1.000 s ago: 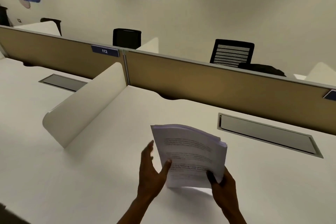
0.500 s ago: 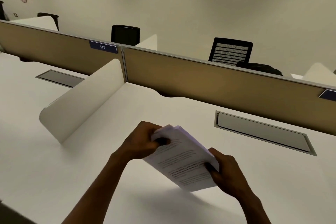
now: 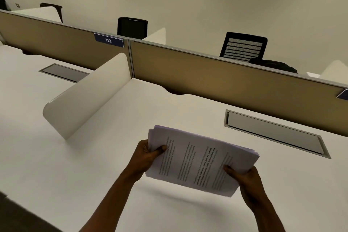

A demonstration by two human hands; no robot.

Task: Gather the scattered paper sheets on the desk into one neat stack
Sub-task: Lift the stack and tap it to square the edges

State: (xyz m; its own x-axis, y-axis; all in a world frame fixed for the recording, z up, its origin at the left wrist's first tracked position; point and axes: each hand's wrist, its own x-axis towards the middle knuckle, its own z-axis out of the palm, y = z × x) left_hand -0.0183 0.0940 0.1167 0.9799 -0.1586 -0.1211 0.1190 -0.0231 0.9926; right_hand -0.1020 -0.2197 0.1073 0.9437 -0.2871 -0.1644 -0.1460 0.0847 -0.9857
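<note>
While both hands are gripping it, the stack is hovering above the desk.
Left hand is clamping its left edge, right hand its right corner, near the desk's grommet.

Both my forearms reach forward from the near edge, bare to the wrist. My left hand is curled closed on the left end of the paper stack, thumb pressed on top, fingers tucked underneath. My right hand clamps the near right corner the same way, thumb lying on top. Both wrists are raised above the bench.
</note>
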